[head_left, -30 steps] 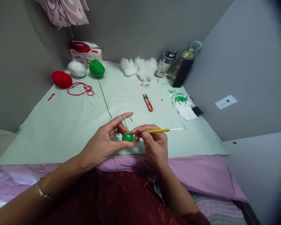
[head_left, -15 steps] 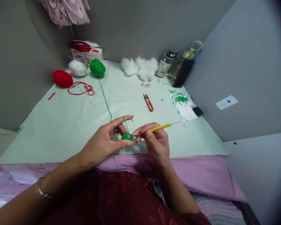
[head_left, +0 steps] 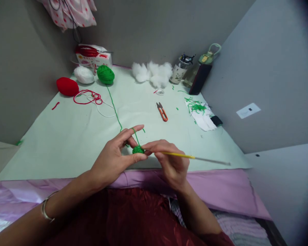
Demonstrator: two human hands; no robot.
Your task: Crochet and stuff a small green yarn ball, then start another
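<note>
Fingers (head_left: 136, 158) of left hand (head_left: 110, 157) clamped on small rounded green crocheted piece (head_left: 138, 150) near front edge of pale-green counter (head_left: 66, 153), green yarn strand (head_left: 137, 137) over raised forefinger (head_left: 139, 128), presumably for tension; right hand (head_left: 174, 165) closed pen-like around slim yellow-handled metal hook (head_left: 181, 155), likely for control.

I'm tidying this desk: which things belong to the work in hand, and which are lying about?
In use:
green crocheted piece (left hand)
yellow-handled hook (right hand)
green yarn ball

Apparently idle:
red yarn ball
white yarn ball
orange snips
white fluff
pen cup
</note>
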